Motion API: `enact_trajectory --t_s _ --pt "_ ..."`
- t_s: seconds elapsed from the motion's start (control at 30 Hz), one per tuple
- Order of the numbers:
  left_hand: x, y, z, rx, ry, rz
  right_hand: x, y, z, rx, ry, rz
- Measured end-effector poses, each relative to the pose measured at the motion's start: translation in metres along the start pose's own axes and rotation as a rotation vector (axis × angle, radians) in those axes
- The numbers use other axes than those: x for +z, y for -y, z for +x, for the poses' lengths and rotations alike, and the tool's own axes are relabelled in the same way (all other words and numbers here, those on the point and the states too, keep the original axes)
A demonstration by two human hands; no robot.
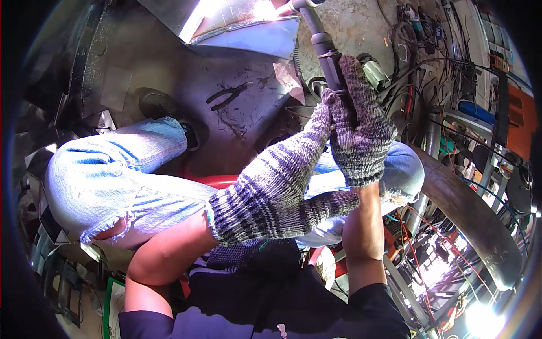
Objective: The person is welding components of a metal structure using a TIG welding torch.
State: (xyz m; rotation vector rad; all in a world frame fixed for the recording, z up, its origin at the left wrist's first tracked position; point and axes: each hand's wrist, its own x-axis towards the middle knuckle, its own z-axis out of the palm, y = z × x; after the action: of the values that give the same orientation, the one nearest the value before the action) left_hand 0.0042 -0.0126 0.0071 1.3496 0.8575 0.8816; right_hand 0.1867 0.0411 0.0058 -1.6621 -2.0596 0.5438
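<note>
Grey and black knitted wool, in uneven stripes, covers both hands. The right hand (364,133) is closed around a dark welding torch (326,59), with fingers laid along its handle. The left hand (271,189) is stretched wide, its fingers together and its thumb far out to the side, crossing in front of the right wrist. Its fingertips come just beside the lower part of the handle; whether they touch the torch or only the other glove, I cannot tell.

The torch stands above the hands, near the top of the view. It has a matt, thick handle, a rounded collar at the middle and a narrower neck, which bends to the left. Its lower end is hidden in the right glove, and its front end is lost in white glare at the upper edge. Near this front end is a metal workpiece (245,39), bluish and shiny along its rim, cut off by the picture's edge.

Farther out, dark pliers (227,97) lie on a stained metal sheet (226,138), in front of the person's torn jeans (121,152). At the right, cables (403,85) are tangled and hard to separate.
</note>
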Motion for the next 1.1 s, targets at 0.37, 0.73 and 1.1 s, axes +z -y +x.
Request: enact_trajectory --t_s 0.37,0.73,1.1 --pt "0.0013 0.0007 -0.0006 -0.01 0.062 0.079 0.0016 -0.0026 -0.0034 0.023 -0.039 0.103" --pt "0.0035 0.006 -0.0018 0.033 0.011 0.01 0.0019 -0.0072 -0.0033 -0.051 -0.037 0.009" --pt "0.002 0.0044 -0.0006 -0.085 0.045 -0.036 0.0007 -0.0025 -0.0027 0.024 0.001 0.015"
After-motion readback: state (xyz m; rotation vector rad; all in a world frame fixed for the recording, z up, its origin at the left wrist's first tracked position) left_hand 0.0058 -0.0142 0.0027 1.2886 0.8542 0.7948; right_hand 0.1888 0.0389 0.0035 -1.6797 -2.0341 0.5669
